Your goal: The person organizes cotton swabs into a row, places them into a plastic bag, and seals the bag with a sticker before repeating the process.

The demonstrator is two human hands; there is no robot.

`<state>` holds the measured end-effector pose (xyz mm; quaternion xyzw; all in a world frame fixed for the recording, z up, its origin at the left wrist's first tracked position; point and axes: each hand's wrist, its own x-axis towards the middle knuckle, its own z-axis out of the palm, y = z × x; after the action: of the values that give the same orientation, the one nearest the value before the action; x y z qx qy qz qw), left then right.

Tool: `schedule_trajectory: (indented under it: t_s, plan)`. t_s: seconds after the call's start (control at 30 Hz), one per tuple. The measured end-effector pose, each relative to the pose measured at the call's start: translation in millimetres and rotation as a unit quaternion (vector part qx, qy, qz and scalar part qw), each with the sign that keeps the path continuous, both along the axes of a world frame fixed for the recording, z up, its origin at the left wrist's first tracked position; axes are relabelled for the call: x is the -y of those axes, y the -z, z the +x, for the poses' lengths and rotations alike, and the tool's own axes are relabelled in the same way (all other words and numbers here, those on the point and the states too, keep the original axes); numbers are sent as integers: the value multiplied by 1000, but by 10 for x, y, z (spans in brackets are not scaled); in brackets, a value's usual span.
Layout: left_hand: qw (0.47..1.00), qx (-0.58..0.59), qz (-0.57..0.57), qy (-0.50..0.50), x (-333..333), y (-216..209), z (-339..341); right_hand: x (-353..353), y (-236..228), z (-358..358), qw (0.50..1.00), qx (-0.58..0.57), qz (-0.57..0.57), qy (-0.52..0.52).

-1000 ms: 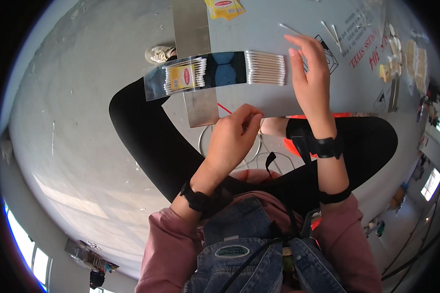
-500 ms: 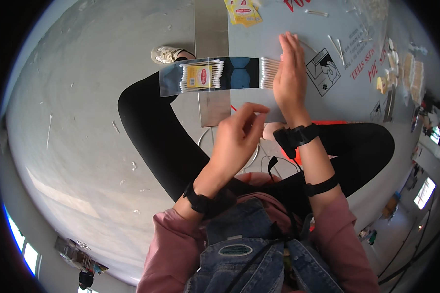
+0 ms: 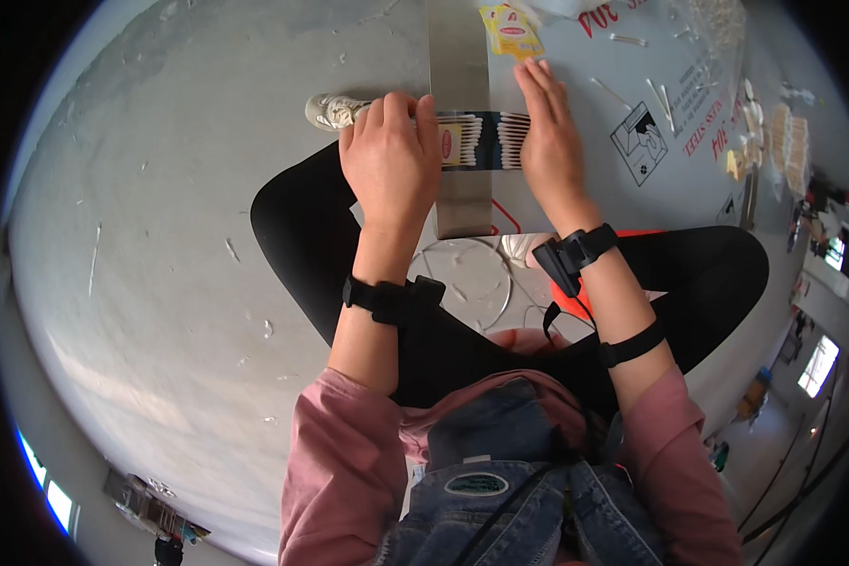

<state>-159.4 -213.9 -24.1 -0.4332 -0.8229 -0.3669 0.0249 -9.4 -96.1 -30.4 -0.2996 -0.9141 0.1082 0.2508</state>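
L hand [image 3: 387,170] is resting, fingers bent, over the L end of a dark plastic sleeve [image 3: 487,158]; can't tell if it's gripping. R hand [image 3: 550,151] is lying flat & unclenched, just beside the R swab row [image 3: 513,141]. L swab row [image 3: 473,141] is sitting btwn hands, w/ a yellow card [image 3: 452,146]. Loose swabs [image 3: 668,102] are lying farther R on the tabletop [image 3: 580,193].

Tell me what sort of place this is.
Possibly a packing workshop: cotton swabs lined up at a grey work table, yellow cards beyond them, and white scraps on the bare floor.
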Motion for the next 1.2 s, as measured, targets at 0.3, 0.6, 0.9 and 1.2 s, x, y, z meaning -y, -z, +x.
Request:
schedule_trajectory:
  t_s: [0.3,0.6,0.9,1.2]
  plan:
    - [987,163,4,-4,-69,247,0,137,4,-255,1000,6,-4,-18]
    - [980,198,11,-6,-87,237,1,151,8,-310,1000,0,-9,-23]
    - [975,219,27,-13,-79,234,11,168,-9,-300,999,-8,-21,-48]
    - [981,191,29,-6,-74,214,0,178,-25,-378,999,-12,-24,-18]
